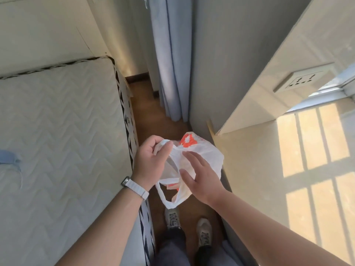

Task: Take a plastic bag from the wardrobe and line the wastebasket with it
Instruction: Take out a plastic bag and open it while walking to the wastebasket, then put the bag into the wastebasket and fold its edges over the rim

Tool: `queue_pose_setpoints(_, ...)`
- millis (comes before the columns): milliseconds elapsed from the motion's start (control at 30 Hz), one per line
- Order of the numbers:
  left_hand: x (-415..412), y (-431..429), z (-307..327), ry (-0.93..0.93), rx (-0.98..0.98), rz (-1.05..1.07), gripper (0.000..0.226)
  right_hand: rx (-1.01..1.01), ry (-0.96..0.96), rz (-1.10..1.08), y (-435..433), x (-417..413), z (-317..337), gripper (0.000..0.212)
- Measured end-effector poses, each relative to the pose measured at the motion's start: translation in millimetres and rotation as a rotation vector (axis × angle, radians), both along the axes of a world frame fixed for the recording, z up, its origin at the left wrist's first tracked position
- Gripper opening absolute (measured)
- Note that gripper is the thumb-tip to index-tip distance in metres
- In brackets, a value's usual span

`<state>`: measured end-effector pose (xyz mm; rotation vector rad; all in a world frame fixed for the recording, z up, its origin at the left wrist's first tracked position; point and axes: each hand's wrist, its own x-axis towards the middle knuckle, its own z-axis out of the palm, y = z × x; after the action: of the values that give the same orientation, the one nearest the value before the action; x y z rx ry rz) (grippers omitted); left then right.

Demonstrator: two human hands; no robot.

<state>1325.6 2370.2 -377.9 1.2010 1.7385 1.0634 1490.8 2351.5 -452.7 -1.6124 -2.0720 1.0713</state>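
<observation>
Mattress (57,121) fills the left. Beside it the left hand (149,164) pinches a bunched edge of the plastic bag (208,153), held in mid-air above the floor (149,112); the right hand (203,183) rests straight-fingered on it. Likely step: spreading the bag. Next needs its mouth found; the wastebasket is out of view.

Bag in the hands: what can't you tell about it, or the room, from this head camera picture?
- Head view: the orange print on the plastic bag is crumpled and blurred, so it is unreadable.
- Head view: the bag's inside is hidden by its folds, the left hand and the right hand.
- No wastebasket shows; it may lie beyond the edges.
</observation>
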Motion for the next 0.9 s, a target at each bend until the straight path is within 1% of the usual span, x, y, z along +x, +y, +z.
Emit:
queue_pose_setpoints(100, -16, 33, -59, -0.016, -0.035, 0.009, 0.012, -0.024, -0.023, -0.045, 28, -16, -51, 0.051)
queue_pose_setpoints(200, -32, 52, -124, -0.037, -0.029, 0.044, 0.015, -0.026, -0.021, -0.024, 46, -31, -112, 0.049)
queue_pose_setpoints(367, -52, 61, -228, -0.032, -0.003, 0.022, 0.017, -0.006, -0.039, 0.037, 59, -46, -213, 0.051)
queue_pose_setpoints(500, -58, 61, -292, 0.007, 0.037, -0.028, 0.016, 0.037, -0.010, 0.066, 67, -57, -284, 0.050)
queue_pose_setpoints(667, -69, 62, -346, 0.058, 0.142, -0.088, 0.016, 0.062, 0.009, 0.093, 72, -69, -362, 0.053)
queue_pose_setpoints(767, -82, 61, -364, 0.098, 0.174, -0.059, 0.015, 0.086, 0.036, 0.106, 69, -75, -396, 0.053)
queue_pose_setpoints(833, -90, 60, -376, 0.116, 0.189, -0.031, 0.014, 0.158, 0.050, 0.126, 71, -75, -414, 0.052)
queue_pose_setpoints(900, -94, 59, -386, 0.147, 0.202, -0.032, 0.013, 0.306, 0.048, 0.150, 77, -73, -425, 0.051)
